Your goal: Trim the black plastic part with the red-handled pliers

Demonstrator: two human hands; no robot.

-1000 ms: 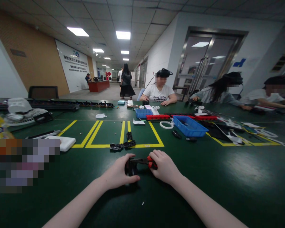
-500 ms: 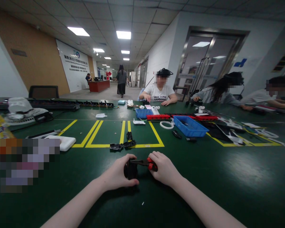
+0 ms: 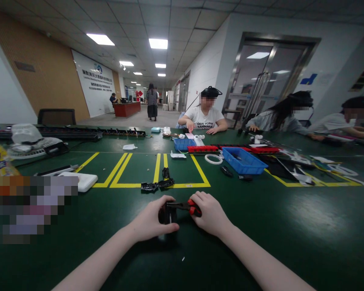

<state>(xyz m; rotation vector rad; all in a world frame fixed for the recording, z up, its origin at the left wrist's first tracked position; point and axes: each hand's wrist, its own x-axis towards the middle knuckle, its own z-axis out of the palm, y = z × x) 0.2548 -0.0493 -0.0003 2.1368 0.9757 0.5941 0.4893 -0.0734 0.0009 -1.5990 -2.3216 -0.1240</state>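
My left hand [image 3: 157,218] is closed around a small black plastic part [image 3: 169,215], with the thumb below and the fingers over its top. In my right hand [image 3: 209,213] is a pair of long-nosed pliers [image 3: 182,206] with red handles. Their dark jaws point left and touch the upper edge of the black part; whether they grip it I cannot tell. Just beyond my hands, several black plastic pieces [image 3: 157,185] lie on the green table by the yellow tape.
Two blue trays [image 3: 244,161] [image 3: 184,144] stand past my right hand, beside a white ring [image 3: 213,159] and red strips [image 3: 202,149]. A white box [image 3: 86,182] lies to the left. A tiny white scrap [image 3: 183,259] is near me. Several people sit across the table.
My hands, the black part and the pliers stay nearly in place; the part seems slightly turned. Across the table, a person's hand has shifted.
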